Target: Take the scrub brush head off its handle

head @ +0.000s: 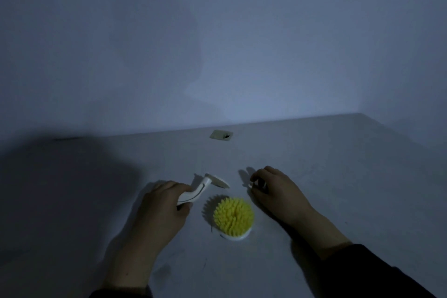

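Observation:
The yellow brush head stands apart from its handle on the pale table, bristles up on a white round base. My left hand grips the white curved handle, whose flat round end points up and right, just left of the brush head. My right hand rests on the table up and right of the brush head, fingers curled, pinching a small white piece that is too small to identify.
A small pale square plate with a dark hole lies on the table near the back wall. The table's right edge runs diagonally at the far right. The room is dim, with deep shadow at the left.

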{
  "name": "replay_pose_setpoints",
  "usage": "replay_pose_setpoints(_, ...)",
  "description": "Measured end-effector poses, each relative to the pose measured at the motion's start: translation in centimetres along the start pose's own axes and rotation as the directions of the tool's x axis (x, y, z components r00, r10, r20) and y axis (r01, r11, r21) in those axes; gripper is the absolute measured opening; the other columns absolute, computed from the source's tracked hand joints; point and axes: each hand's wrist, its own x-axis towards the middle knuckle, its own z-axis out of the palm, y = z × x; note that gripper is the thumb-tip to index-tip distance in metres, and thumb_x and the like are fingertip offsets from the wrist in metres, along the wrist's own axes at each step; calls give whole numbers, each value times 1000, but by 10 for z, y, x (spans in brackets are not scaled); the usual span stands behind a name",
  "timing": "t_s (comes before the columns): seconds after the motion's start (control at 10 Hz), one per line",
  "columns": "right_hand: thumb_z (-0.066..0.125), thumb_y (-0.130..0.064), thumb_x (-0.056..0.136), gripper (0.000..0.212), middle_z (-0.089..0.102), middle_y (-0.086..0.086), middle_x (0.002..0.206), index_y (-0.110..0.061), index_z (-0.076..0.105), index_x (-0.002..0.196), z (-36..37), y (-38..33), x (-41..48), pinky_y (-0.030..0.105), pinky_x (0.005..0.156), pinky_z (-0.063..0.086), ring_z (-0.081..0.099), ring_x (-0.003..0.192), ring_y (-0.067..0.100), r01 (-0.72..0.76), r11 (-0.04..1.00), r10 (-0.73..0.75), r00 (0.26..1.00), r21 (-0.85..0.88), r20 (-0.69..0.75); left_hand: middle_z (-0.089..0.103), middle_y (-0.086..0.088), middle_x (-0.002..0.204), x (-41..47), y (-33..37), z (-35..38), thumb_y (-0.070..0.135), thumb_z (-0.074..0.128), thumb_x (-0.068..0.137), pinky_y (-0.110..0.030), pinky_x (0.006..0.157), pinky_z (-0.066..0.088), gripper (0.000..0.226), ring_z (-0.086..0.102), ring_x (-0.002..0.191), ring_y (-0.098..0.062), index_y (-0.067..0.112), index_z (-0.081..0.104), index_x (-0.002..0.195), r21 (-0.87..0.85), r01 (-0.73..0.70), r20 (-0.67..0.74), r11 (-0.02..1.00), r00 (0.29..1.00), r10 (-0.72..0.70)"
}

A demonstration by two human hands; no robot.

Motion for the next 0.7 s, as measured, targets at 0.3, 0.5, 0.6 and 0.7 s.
replay_pose_setpoints(0.3,62,-33,100,35,64,1,120,-21,60,133,7,2,11,39,82,51,58,111,24,10,1000,-10,1000,-24,-10,72,-1,104,1,0,0,12,79,76,-39,83,56,32,66,97,-25,20,73,107,-38,29,-9,999,1000,-30)
replay_pose_setpoints(0.5,70,-40,93,66,58,1,131,-24,41,151,7,8,7,31,78,45,58,114,22,-2,999,4,999,37,-39,72,-4,114,0,-4,5,10,79,74,-35,90,56,44,67,102,-23,16,72,117,-127,72,-7,989,997,-73)
replay_pose_setpoints(0.6,71,-41,89,64,57,-1,126,-25,45,145,4,3,2,37,80,51,53,114,20,39,999,-38,996,12,-80,71,-5,117,-3,-7,4,12,79,75,-36,90,56,48,66,103,-23,17,70,121,-169,91,-16,981,995,-96)
replay_pose_setpoints(0.7,69,-32,84,46,60,1,117,-19,60,128,-1,-1,1,41,82,49,51,106,26,142,988,-150,980,-62,-135,72,-7,114,-2,-4,-1,11,81,74,-41,89,57,45,66,104,-27,16,72,117,-120,82,-140,989,985,-98)
